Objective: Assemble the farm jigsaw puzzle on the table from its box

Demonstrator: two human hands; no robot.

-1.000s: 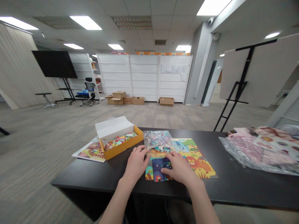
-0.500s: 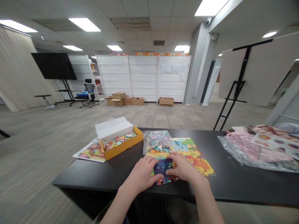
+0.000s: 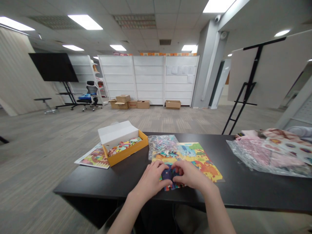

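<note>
Both hands are at a dark blue, partly joined jigsaw puzzle section (image 3: 167, 174) near the table's front edge; its lower edge shows open tabs and notches. My left hand (image 3: 154, 178) grips its left side, fingers over the far part and thumb along the near part. On the right side, my right hand (image 3: 188, 174) has its fingers curled onto the section, with the thumb pointing left. Fingers hide much of it. Under and behind lies a yellow animal picture sheet (image 3: 207, 164). Loose puzzle pieces (image 3: 168, 153) lie by a clear plastic bag (image 3: 162, 143).
An orange box (image 3: 129, 151) with its white lid raised holds several puzzle pieces, left on the black table (image 3: 102, 182). A printed picture sheet (image 3: 94, 159) lies partly under it. Plastic-wrapped pink items (image 3: 263, 152) occupy the right side. A board on a black stand (image 3: 251, 78) rises beyond.
The fingers of both hands have drawn in slightly over the dark blue section, and the right fingers are more curled. The view has tilted down a little.
</note>
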